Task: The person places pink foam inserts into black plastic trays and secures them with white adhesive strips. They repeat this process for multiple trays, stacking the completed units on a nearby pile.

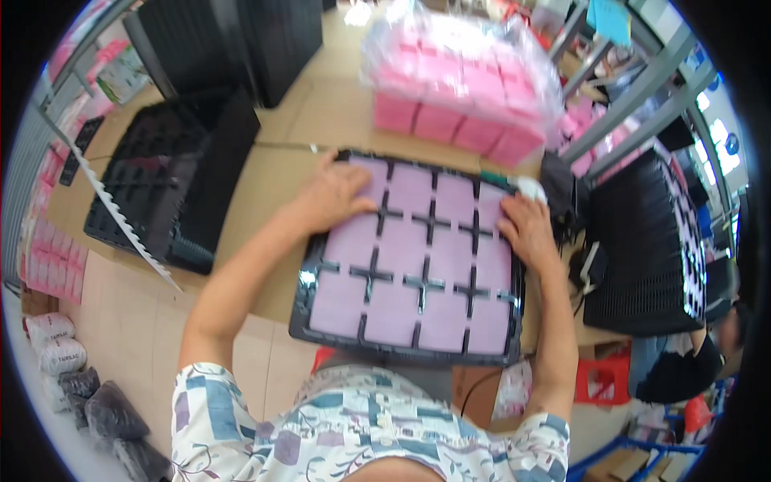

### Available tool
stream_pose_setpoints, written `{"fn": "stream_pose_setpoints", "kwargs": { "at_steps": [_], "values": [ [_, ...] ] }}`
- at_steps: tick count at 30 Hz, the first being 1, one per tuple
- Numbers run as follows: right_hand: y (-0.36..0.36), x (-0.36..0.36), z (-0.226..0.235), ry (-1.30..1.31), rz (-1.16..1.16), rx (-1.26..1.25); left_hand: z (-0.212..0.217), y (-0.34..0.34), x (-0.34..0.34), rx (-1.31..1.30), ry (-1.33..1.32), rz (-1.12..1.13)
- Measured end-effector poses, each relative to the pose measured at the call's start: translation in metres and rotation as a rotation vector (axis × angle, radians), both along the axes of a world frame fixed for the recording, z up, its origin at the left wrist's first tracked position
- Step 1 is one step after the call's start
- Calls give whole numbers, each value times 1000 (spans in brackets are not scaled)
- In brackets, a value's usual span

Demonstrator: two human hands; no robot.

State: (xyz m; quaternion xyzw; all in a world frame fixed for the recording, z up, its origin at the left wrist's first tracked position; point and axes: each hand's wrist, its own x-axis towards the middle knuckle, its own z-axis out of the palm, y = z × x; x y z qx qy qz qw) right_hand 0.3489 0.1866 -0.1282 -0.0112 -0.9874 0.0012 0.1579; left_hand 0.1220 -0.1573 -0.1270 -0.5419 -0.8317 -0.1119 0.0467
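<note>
A black plastic tray (405, 349) lies before me at the table's near edge. Its grid of compartments is filled with pale pink rectangular pieces (418, 249), with black cross-shaped dividers showing between them. My left hand (333, 194) rests on the tray's far left corner, fingers and thumb apart on the pink surface. At the far right side, my right hand (528, 229) has its fingers bent and spread over the right-hand column and rim. Neither hand shows anything held in it. What the pink pieces are made of I cannot tell.
Pink blocks in clear plastic (466, 80) sit behind the tray on the cardboard-covered table (301, 120). Black trays are stacked at left (173, 161) and at right (638, 249). A white serrated strip (112, 205) crosses the left side. Another person's dark sleeve (683, 373) shows at right, near a red stool (602, 379).
</note>
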Motion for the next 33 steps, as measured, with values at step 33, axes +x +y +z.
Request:
{"fn": "stream_pose_setpoints", "kwargs": {
  "at_steps": [33],
  "values": [
    [-105,122,28,-62,-430,-406,-52,-85,117,672,-480,369]
  ]
}}
